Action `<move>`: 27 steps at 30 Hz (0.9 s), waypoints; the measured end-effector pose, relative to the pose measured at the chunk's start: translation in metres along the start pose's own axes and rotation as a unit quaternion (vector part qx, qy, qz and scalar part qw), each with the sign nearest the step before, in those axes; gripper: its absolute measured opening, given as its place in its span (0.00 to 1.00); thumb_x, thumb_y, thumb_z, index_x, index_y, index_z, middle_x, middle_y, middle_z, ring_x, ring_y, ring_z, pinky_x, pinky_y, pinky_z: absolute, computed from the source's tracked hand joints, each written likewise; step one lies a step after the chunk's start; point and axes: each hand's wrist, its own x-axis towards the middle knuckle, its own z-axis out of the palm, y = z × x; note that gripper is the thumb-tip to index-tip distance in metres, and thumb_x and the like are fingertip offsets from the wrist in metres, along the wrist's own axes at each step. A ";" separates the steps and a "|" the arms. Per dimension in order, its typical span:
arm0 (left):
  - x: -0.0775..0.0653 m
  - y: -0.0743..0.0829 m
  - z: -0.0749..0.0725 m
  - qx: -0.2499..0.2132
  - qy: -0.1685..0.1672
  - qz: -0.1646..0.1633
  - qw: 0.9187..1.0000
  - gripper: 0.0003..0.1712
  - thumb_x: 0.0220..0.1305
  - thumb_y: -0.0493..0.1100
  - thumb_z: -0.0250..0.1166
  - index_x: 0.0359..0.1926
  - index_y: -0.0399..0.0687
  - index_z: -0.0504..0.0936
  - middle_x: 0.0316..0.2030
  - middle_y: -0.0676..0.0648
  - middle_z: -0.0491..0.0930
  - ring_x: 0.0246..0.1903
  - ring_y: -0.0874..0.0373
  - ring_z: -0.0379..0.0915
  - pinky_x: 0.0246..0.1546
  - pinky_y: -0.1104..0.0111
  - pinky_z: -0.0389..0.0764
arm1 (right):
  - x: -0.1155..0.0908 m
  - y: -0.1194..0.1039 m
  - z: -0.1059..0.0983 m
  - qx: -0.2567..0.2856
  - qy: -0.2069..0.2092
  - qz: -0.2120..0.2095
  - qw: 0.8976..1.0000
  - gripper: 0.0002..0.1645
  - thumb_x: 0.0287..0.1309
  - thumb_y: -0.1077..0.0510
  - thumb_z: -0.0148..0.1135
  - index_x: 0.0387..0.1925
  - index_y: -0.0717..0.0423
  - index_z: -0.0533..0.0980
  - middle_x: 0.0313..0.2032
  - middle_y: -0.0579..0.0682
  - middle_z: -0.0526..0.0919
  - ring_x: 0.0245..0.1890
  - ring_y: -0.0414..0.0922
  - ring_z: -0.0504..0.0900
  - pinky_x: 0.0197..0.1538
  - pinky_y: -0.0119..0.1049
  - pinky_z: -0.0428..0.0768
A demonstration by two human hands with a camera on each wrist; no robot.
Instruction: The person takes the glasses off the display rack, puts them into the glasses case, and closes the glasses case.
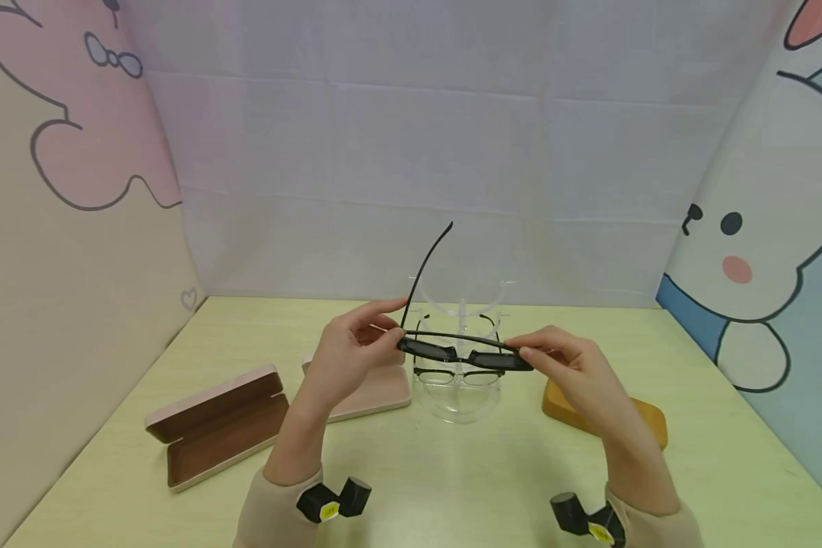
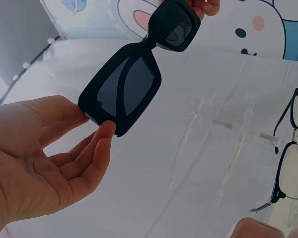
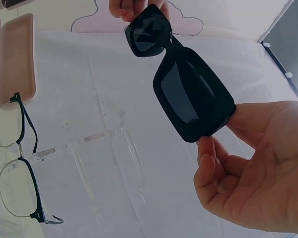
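Black sunglasses (image 1: 500,361) with thick frames are held in the air by both hands. My left hand (image 1: 356,350) pinches the left end of the frame, and my right hand (image 1: 575,365) pinches the right end. One temple stands out from the left end, while the other lies folded along the frame. Dark rectangular lenses (image 2: 126,87) show in the left wrist view. Behind and below them, a clear display stand (image 1: 462,415) bears half-rimmed eyeglasses (image 1: 482,378) with black brows. The right wrist view shows these eyeglasses (image 3: 31,186) at its left edge, apart from my hand.
An open glasses case (image 1: 222,434) with a brown lining lies at the left of the table. Another open pale pink case (image 1: 377,392) is partly hidden behind my left forearm. Beyond my right wrist lies a mustard-yellow case (image 1: 651,418). Cloth-covered walls (image 1: 383,152) surround the table.
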 end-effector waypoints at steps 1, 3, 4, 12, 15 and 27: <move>0.000 0.000 0.000 0.002 -0.001 0.001 1.000 0.22 0.59 0.38 0.61 0.55 0.55 0.76 0.35 0.45 0.78 0.32 0.56 0.77 0.27 0.71 0.73 | 0.000 0.000 0.000 0.001 0.001 0.001 1.000 0.15 0.64 0.55 0.51 0.47 0.56 0.78 0.42 0.50 0.79 0.42 0.37 0.73 0.46 0.27 0.71; 0.000 0.000 -0.001 0.009 -0.005 0.004 1.000 0.22 0.59 0.38 0.61 0.55 0.55 0.76 0.35 0.45 0.79 0.32 0.55 0.77 0.26 0.71 0.72 | 0.000 0.000 0.001 0.003 0.003 0.007 1.000 0.15 0.64 0.54 0.51 0.47 0.55 0.78 0.42 0.51 0.79 0.42 0.37 0.73 0.46 0.27 0.71; 0.000 0.000 -0.001 0.013 -0.008 0.004 1.000 0.22 0.59 0.38 0.61 0.56 0.55 0.75 0.35 0.45 0.79 0.32 0.55 0.77 0.26 0.71 0.72 | -0.001 -0.001 0.001 0.003 0.005 0.013 1.000 0.16 0.64 0.54 0.51 0.47 0.55 0.78 0.42 0.50 0.79 0.42 0.37 0.73 0.46 0.28 0.70; -0.001 -0.001 -0.001 0.035 -0.039 0.017 0.998 0.22 0.61 0.38 0.59 0.56 0.57 0.75 0.35 0.46 0.77 0.30 0.58 0.76 0.24 0.72 0.70 | 0.001 -0.003 0.005 0.046 0.045 0.048 0.997 0.16 0.61 0.54 0.55 0.43 0.62 0.78 0.35 0.38 0.78 0.34 0.40 0.72 0.38 0.29 0.71; -0.001 -0.002 -0.001 0.042 -0.052 0.035 0.997 0.21 0.61 0.37 0.58 0.56 0.56 0.76 0.35 0.47 0.77 0.29 0.60 0.76 0.27 0.71 0.74 | 0.002 -0.002 0.005 0.061 0.052 0.049 0.996 0.16 0.60 0.55 0.56 0.41 0.64 0.77 0.34 0.37 0.78 0.35 0.40 0.72 0.39 0.28 0.71; -0.001 0.000 0.001 0.069 -0.073 0.041 0.994 0.20 0.61 0.34 0.55 0.52 0.57 0.79 0.34 0.52 0.75 0.30 0.59 0.72 0.30 0.70 0.74 | 0.005 0.000 0.006 0.085 0.045 0.043 0.994 0.16 0.60 0.56 0.56 0.41 0.67 0.76 0.33 0.37 0.79 0.36 0.38 0.73 0.41 0.27 0.72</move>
